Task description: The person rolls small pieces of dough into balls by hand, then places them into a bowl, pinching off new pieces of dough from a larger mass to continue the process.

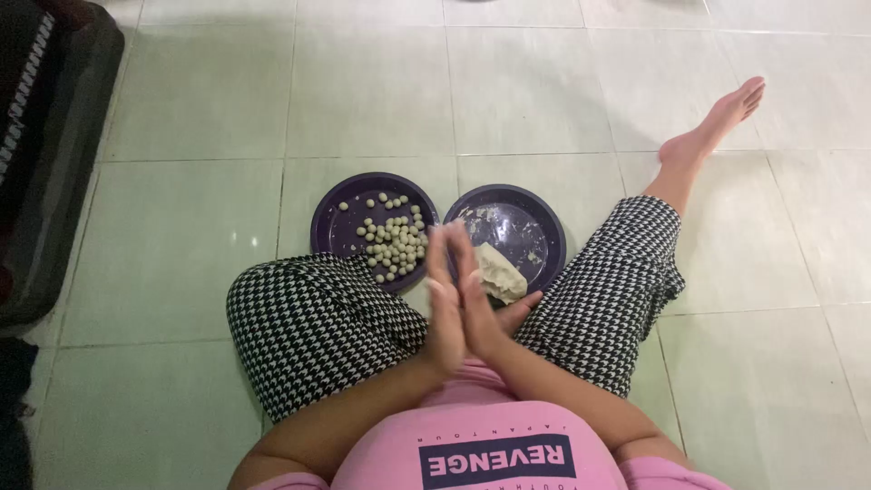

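I sit on a tiled floor with two dark purple plates in front of me. The left plate (pixel 337 238) holds several small pale dough balls (pixel 396 245). On the right plate (pixel 535 227) lies a lump of pale dough (pixel 499 270). My left hand (pixel 444 304) and my right hand (pixel 485 308) are pressed palm to palm, fingers pointing away, just in front of the plates. Whatever sits between the palms is hidden.
My legs in black-and-white checked trousers lie to either side of the plates, the right leg (pixel 626 272) stretched out with a bare foot (pixel 726 113). A dark piece of furniture (pixel 45 154) stands at the far left.
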